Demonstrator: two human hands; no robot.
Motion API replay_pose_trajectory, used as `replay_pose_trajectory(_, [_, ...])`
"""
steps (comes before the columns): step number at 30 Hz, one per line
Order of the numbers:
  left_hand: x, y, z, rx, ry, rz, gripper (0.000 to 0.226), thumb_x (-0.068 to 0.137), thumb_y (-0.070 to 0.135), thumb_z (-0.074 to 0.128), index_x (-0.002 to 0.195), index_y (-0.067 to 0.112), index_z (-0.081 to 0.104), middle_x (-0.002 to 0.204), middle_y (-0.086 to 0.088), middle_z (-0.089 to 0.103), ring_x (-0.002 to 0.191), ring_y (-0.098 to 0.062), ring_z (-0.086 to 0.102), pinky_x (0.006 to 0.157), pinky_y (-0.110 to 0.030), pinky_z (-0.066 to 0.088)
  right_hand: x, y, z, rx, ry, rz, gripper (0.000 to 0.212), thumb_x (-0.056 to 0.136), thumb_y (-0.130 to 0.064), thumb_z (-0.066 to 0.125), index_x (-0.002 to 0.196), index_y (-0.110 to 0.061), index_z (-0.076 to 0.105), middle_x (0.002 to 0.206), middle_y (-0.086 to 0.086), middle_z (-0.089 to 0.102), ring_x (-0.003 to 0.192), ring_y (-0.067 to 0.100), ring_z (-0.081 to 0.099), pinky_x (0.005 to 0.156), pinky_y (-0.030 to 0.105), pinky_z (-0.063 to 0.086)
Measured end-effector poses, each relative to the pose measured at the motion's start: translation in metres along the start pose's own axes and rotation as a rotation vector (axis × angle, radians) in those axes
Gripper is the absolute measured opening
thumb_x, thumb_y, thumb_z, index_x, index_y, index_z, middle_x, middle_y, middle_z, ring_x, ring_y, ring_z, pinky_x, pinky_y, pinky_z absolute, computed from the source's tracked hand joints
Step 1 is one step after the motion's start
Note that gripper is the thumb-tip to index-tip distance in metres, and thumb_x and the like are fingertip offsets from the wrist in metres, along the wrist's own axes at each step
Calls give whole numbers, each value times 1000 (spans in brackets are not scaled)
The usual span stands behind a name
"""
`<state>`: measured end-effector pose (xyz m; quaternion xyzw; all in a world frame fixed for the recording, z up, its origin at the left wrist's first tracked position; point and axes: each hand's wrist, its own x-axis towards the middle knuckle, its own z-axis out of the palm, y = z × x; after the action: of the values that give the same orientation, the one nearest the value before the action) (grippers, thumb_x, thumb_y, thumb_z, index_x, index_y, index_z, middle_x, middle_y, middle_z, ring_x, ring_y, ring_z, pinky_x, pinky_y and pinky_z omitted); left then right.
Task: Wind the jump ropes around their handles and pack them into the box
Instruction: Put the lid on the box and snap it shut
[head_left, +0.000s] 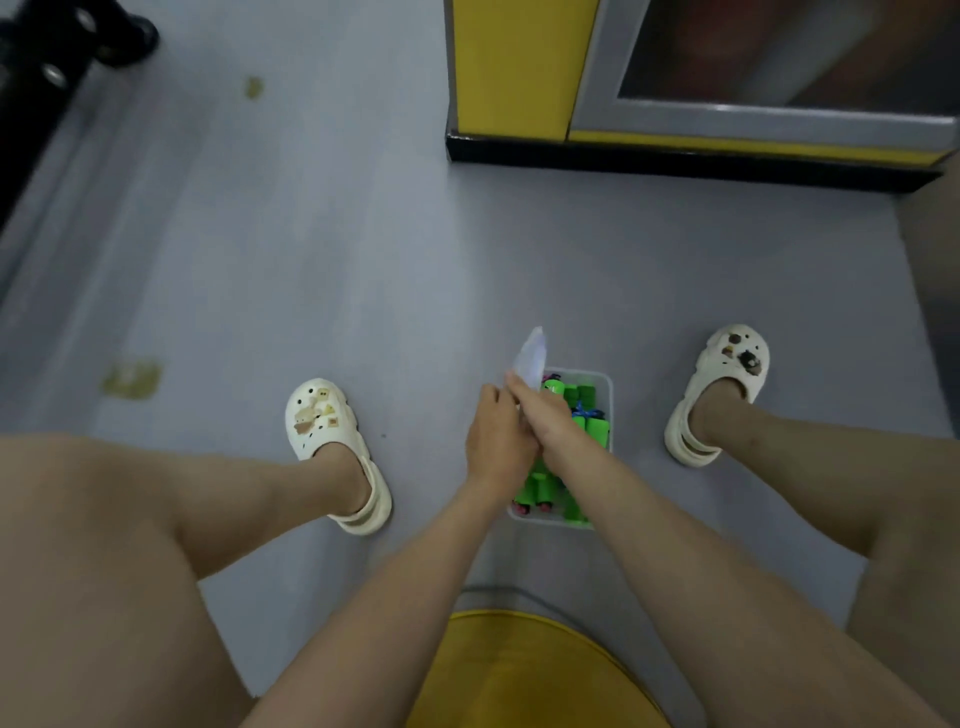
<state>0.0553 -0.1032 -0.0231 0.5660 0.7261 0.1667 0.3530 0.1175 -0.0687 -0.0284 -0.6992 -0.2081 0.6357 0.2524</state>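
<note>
A small clear plastic box (605, 387) sits on the grey floor (311, 260) between the seated person's feet. It is packed with jump ropes (592, 428) that have bright green handles; they lie close together inside it, with a bit of blue cord showing among them.

Both hands meet right above the box, over its left half. The right hand (543, 418) reaches in from the near right side and pinches the lower end of a pale translucent piece (532, 356), which stands tilted up over the box's far left corner. It is too blurred to say whether it is a lid or a sheet. The left hand (496, 444) is pressed against the right one with its fingers curled. I cannot tell whether it grips the pale piece as well.

A cream clog with charms (324, 421) stands well to the left of the box, and its twin (730, 379) is to the right. Nearer than the box is the round yellow seat (498, 670) the person sits on. Beyond the box stands a yellow cabinet with a grey-framed panel (519, 67), and a few yellowish marks (132, 379) spot the floor far to the left.
</note>
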Motion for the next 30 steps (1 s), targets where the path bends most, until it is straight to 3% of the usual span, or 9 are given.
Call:
replay_pose_trajectory(3, [-7, 18, -4, -100, -102, 87, 24, 85, 19, 60, 106, 8, 61, 101, -4, 52, 87, -21, 57, 70, -31, 43, 4, -4, -24, 28, 138, 31, 33, 93, -31, 56, 106, -2, 62, 99, 14, 67, 88, 28, 65, 74, 32, 52])
replay_pose_trajectory(7, [-4, 29, -26, -393, -575, 62, 25, 89, 27, 63, 103, 7, 69, 92, -4, 67, 78, -3, 58, 71, -19, 45, 0, -5, -69, 63, 78, 84, 21, 93, -20, 57, 104, -2, 62, 85, 19, 68, 66, 28, 68, 68, 43, 59])
replay_pose_trajectory(10, [17, 16, -24, -225, -437, -31, 36, 90, 26, 62, 120, 6, 61, 117, -6, 61, 102, -15, 58, 88, -26, 43, -14, -8, -97, -5, -36, 82, 21, 98, -18, 49, 108, -3, 58, 64, 15, 64, 52, 24, 64, 56, 34, 56])
replay_pose_trajectory(14, [43, -2, -12, -220, -270, -269, 54, 93, 29, 58, 141, 9, 41, 147, -15, 32, 130, -27, 42, 103, -30, 35, -7, -4, -113, 31, -72, 62, 20, 100, -23, 45, 105, -5, 54, 61, 13, 67, 48, 20, 65, 51, 28, 54])
replay_pose_trajectory(18, [62, -10, 3, -321, -287, -374, 59, 96, 37, 51, 146, 11, 32, 150, -12, 32, 133, -28, 39, 104, -34, 34, 8, -1, -126, 90, -72, 48, 29, 98, -24, 50, 110, 1, 58, 80, 23, 70, 66, 31, 69, 66, 38, 59])
replay_pose_trajectory(21, [79, -17, 17, -485, -259, -449, 48, 94, 42, 54, 133, 13, 48, 133, -9, 53, 119, -29, 54, 91, -35, 45, 16, 4, -132, 175, -193, 133, 22, 101, -23, 43, 110, -6, 54, 72, 21, 70, 59, 28, 69, 53, 31, 58])
replay_pose_trajectory(25, [93, -22, 29, -603, -152, -433, 12, 93, 23, 60, 95, 12, 62, 78, -5, 58, 63, -16, 55, 43, -13, 40, 36, 19, -126, 188, -125, 129, 19, 97, -15, 52, 112, -5, 57, 69, 14, 68, 57, 22, 66, 56, 27, 56])
replay_pose_trajectory(27, [99, -25, 35, -651, -133, -441, 7, 92, 12, 60, 86, 9, 62, 67, -4, 53, 49, -12, 49, 37, -12, 37, 55, 27, -127, 111, 69, 75, 19, 88, -6, 63, 106, 0, 62, 82, 15, 66, 64, 20, 62, 62, 28, 53])
replay_pose_trajectory(30, [104, -31, 43, -652, -140, -433, 8, 90, 7, 62, 97, 5, 65, 66, -4, 56, 49, -11, 50, 42, -15, 41, 74, 34, -127, -80, 172, 7, 63, 85, -17, 69, 140, -10, 39, 129, 17, 55, 99, 25, 61, 76, 29, 49])
